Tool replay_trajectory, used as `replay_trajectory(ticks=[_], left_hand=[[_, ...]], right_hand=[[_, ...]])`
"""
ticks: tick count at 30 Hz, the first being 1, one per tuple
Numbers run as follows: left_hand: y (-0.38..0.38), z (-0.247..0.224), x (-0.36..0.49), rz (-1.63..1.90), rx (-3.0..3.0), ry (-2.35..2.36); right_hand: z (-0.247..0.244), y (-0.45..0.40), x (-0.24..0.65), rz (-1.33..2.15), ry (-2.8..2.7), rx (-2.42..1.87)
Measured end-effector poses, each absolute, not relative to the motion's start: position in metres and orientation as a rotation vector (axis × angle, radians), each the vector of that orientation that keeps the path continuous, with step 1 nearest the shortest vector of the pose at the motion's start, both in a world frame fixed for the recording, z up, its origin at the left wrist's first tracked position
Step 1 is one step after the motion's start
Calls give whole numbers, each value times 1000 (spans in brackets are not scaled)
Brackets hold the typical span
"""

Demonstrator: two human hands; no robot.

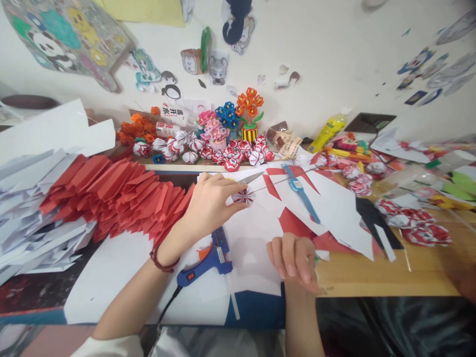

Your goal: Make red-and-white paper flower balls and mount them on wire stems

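My left hand (211,206) pinches a small round flower of folded red and white striped paper (244,196) between thumb and fingers. A pair of scissors (248,179) lies just behind it, its handles partly hidden by the hand. My right hand (292,258) is raised over the table's front edge, apart from the flower. Its fingers are loosely bent and slightly blurred, and I see nothing in them. Between my arms a blue hot glue gun (210,265) lies on white paper (256,248), a glue stick (233,297) near its nozzle end.
Folded red paper strips (122,191) and white strips (33,198) are heaped at left. Finished red-white paper flowers (238,153) line the back ledge. A blue watch (299,191) lies on paper scraps at right. Beyond is a yellow bottle (329,131). Another person's hand (464,270) shows at right.
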State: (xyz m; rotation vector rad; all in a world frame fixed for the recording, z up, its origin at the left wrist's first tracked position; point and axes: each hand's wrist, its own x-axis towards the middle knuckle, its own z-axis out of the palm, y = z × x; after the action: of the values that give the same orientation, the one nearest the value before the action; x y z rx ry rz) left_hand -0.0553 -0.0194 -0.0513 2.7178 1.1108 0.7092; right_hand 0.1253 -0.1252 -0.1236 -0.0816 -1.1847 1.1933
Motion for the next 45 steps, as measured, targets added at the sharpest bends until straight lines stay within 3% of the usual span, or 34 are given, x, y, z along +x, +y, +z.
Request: replay_trajectory(ticks=[17, 22, 45], left_hand=[[-21, -49, -54, 698, 2694, 1121], [-22, -50, -54, 707, 2697, 1115], [-21, -49, -55, 745, 2704, 1109]], right_hand=[[-130, -136, 124, 1148, -1135, -307], [-126, -139, 121, 1270, -1003, -390], [-111, -147, 116, 1359, -830, -330]])
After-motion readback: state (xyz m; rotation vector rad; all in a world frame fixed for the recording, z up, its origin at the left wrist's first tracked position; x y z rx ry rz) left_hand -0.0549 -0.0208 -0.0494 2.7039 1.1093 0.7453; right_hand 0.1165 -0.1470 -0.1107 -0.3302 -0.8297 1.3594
